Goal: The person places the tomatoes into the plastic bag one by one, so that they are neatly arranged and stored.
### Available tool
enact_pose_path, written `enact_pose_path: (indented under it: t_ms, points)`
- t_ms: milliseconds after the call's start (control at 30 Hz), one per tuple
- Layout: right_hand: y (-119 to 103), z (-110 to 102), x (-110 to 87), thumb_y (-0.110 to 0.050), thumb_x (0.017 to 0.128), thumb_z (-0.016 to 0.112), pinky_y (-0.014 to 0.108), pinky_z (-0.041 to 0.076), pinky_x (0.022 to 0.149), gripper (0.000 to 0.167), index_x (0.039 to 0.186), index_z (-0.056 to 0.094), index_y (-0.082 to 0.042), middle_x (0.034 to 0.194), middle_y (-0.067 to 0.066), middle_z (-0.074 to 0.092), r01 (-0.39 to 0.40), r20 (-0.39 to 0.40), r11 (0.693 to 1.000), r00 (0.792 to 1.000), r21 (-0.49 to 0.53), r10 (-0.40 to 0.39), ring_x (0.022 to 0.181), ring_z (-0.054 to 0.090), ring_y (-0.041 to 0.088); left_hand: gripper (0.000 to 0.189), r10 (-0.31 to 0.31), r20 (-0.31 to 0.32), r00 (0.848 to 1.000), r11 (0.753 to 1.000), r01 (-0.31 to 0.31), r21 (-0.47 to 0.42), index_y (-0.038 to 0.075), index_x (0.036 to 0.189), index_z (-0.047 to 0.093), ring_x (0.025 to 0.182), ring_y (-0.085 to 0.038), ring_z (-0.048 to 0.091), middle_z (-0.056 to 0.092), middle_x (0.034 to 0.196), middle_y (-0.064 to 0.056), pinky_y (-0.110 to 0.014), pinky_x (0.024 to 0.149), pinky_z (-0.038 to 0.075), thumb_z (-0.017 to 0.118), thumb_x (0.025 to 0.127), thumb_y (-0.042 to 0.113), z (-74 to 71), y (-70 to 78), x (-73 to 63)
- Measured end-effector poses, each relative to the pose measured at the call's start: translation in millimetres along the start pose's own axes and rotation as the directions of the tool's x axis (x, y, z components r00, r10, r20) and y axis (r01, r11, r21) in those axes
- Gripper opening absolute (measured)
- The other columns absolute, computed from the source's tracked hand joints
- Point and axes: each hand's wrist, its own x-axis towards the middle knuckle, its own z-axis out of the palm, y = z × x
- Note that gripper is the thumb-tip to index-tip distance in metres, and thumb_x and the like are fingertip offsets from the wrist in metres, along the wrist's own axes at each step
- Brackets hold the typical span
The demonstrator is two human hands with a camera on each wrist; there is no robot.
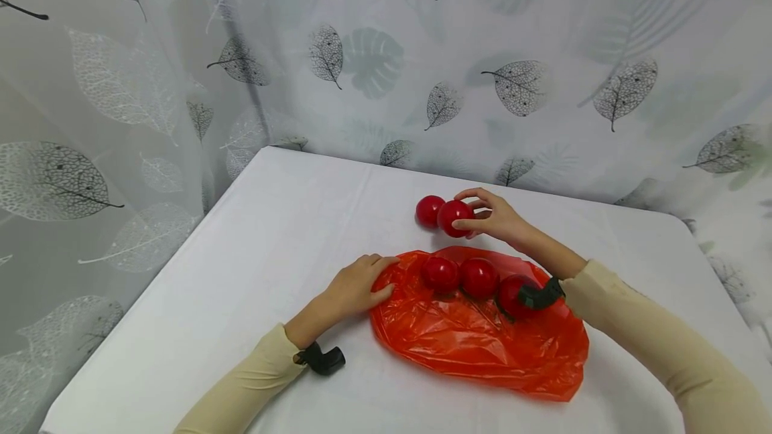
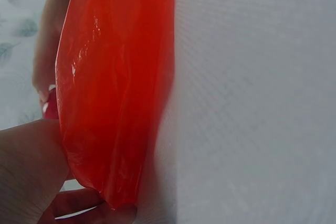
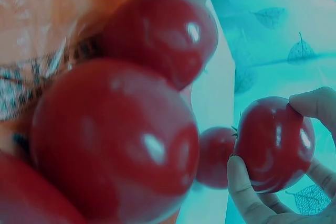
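Observation:
My right hand (image 1: 496, 221) grips a red tomato (image 1: 456, 218) between thumb and fingers, beyond the far edge of a red plastic bag (image 1: 470, 350). Touching or just beside it is a second tomato (image 1: 429, 211) on the table. Three more tomatoes show at the bag's opening: one on the left (image 1: 440, 274), one in the middle (image 1: 479, 278) and one on the right (image 1: 514, 295), partly hidden by the wrist camera. My left hand (image 1: 357, 284) holds the bag's left edge; in the left wrist view its fingers (image 2: 79, 200) lie at the bag's end.
A white table (image 1: 289, 233) carries everything. Behind it hangs a leaf-patterned curtain (image 1: 386, 59), which also runs down the left side. Black wrist cameras sit on the left wrist (image 1: 326, 359) and the right wrist (image 1: 543, 295).

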Motion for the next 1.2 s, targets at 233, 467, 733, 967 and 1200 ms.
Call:
enact_pose_path:
  t_ms: [233, 467, 733, 967, 1200]
  points:
    - [-6, 8, -8.5, -0.018, 0.088, 0.072, 0.048, 0.056, 0.085, 0.057, 0.137, 0.046, -0.008, 0.128, 0.023, 0.051, 0.017, 0.016, 1.0, 1.0, -0.012, -0.017, 0.109, 0.06, 0.035, 0.046, -0.009, 0.009, 1.0, 1.0, 0.009, 0.0, 0.01, 0.134, 0.055, 0.104, -0.023, 0.059, 0.062, 0.114, -0.009, -0.038, 0.086, 0.056, 0.064, 0.091, 0.025, 0.7, -0.2, 0.3]
    - [-12, 16, -15.7, -0.018, 0.087, 0.073, 0.042, 0.056, 0.085, 0.056, 0.136, 0.047, -0.01, 0.129, 0.021, 0.052, 0.05, 0.026, 0.999, 0.998, -0.016, -0.049, 0.113, 0.057, 0.036, 0.047, -0.011, 0.005, 1.0, 1.0, 0.011, 0.002, 0.01, 0.135, 0.055, 0.103, -0.023, 0.06, 0.062, 0.113, -0.009, -0.038, 0.086, 0.056, 0.064, 0.092, 0.026, 0.5, -1.2, 1.2]
    - [-19, 28, -24.6, -0.016, 0.086, 0.074, 0.05, 0.056, 0.084, 0.055, 0.135, 0.049, -0.013, 0.132, 0.019, 0.049, 0.074, 0.082, 0.997, 0.994, 0.023, -0.075, 0.113, 0.054, 0.036, 0.046, -0.009, -0.002, 1.0, 1.0, 0.009, -0.001, 0.01, 0.134, 0.056, 0.105, -0.024, 0.06, 0.062, 0.115, -0.009, -0.038, 0.086, 0.056, 0.065, 0.091, 0.025, 1.7, -2.5, 1.1]
    - [-23, 37, -31.4, -0.013, 0.086, 0.073, 0.047, 0.058, 0.08, 0.053, 0.133, 0.05, -0.01, 0.131, 0.021, 0.049, 0.118, 0.121, 0.993, 0.986, 0.01, -0.118, 0.114, 0.055, 0.037, 0.047, -0.008, 0.01, 1.0, 1.0, 0.008, 0.006, 0.01, 0.135, 0.055, 0.107, -0.024, 0.059, 0.062, 0.116, -0.009, -0.039, 0.088, 0.056, 0.064, 0.092, 0.026, 2.8, -2.3, 1.1]
    - [-28, 46, -39.8, -0.017, 0.082, 0.077, 0.046, 0.054, 0.09, 0.057, 0.133, 0.05, -0.012, 0.13, 0.017, 0.052, 0.131, 0.156, 0.991, 0.98, -0.029, -0.125, 0.117, 0.055, 0.035, 0.048, -0.014, 0.015, 1.0, 1.0, 0.014, -0.001, 0.011, 0.135, 0.054, 0.104, -0.022, 0.059, 0.062, 0.116, -0.008, -0.036, 0.085, 0.056, 0.065, 0.092, 0.027, 3.0, -3.6, 1.4]
